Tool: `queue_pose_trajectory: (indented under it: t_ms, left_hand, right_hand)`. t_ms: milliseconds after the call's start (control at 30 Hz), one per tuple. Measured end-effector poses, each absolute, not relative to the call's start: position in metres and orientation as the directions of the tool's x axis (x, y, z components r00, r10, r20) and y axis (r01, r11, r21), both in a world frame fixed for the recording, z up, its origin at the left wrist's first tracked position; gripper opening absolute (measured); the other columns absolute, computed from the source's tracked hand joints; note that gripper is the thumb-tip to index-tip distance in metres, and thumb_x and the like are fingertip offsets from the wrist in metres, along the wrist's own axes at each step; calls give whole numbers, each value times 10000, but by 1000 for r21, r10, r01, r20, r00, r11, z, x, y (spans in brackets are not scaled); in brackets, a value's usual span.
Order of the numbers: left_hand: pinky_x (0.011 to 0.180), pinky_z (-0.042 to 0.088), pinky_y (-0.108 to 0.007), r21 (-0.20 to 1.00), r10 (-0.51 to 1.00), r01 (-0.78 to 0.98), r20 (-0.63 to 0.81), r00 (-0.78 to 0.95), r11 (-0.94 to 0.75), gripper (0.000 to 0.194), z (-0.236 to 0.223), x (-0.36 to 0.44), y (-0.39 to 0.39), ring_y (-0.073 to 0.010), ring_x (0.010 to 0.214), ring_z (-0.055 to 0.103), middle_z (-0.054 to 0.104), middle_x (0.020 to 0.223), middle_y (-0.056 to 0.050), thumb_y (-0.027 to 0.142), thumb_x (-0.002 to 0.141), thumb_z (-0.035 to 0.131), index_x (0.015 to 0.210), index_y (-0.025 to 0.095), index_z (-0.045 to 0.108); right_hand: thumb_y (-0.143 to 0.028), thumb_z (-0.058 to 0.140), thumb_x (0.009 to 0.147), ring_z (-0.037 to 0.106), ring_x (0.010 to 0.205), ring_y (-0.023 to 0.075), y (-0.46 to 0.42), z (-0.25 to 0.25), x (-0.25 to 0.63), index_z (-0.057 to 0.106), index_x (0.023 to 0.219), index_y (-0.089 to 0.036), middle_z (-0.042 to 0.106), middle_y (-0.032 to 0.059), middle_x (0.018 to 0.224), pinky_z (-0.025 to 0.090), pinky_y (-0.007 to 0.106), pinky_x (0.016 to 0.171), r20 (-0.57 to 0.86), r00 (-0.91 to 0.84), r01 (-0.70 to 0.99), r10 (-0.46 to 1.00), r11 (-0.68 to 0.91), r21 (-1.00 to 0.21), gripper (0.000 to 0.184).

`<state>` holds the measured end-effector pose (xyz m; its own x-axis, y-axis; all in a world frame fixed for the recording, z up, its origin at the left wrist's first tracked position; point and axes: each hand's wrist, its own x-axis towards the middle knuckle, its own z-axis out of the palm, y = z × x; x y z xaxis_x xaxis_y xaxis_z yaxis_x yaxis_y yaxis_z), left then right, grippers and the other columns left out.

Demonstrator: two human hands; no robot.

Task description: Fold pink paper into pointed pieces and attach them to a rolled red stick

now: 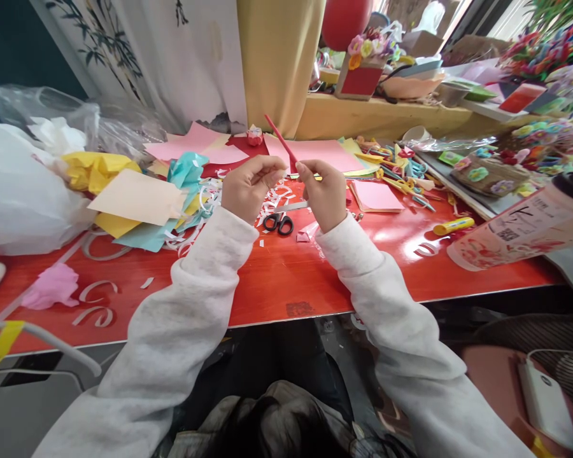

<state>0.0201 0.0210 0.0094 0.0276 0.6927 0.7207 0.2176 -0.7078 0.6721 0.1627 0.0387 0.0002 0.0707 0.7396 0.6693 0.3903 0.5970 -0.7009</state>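
Note:
My right hand (325, 194) pinches the lower end of a thin red stick (281, 138) between thumb and fingertips. From there the stick slants up and to the left. Close beside it, my left hand (249, 187) is closed in a pinch. A small pale bit shows at its fingertips, too little to name. Below the hands lie scissors with black handles (285, 225), their blades pointing right. White paper shreds (272, 202) are scattered around them. To the right of my right hand sits a stack of pink square paper (376, 196).
Crumpled coloured paper (95, 172) and a white plastic bag (23, 191) fill the left of the red table (267, 280). At right are a tilted cup (516, 222), a yellow tube (453, 226) and a pile of pipe-cleaner pieces (396, 165). Pink sheets (325, 156) lie behind.

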Motion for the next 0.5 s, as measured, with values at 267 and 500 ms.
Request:
queue_pose_trajectory:
  t_ms: [267,500]
  left_hand:
    - [630,502,-252,688,717,242,695,49,-684,213,8,18,22,-98,670,586,589,703,29,235,770,581,977,256,628]
    - [679,513,-253,690,715,213,696,63,-691,195,7,15,27,-106,724,619,626,757,4,226,760,596,943,209,533]
  right_hand:
    - [-536,457,790,575,726,116,36,3,162,603,744,-181,601,13,710,452,268,669,667,49,405,743,596,-693,386]
    - [-513,465,797,565,721,109,33,4,161,606,772,-181,600,13,735,449,268,680,686,3,402,727,628,-667,362]
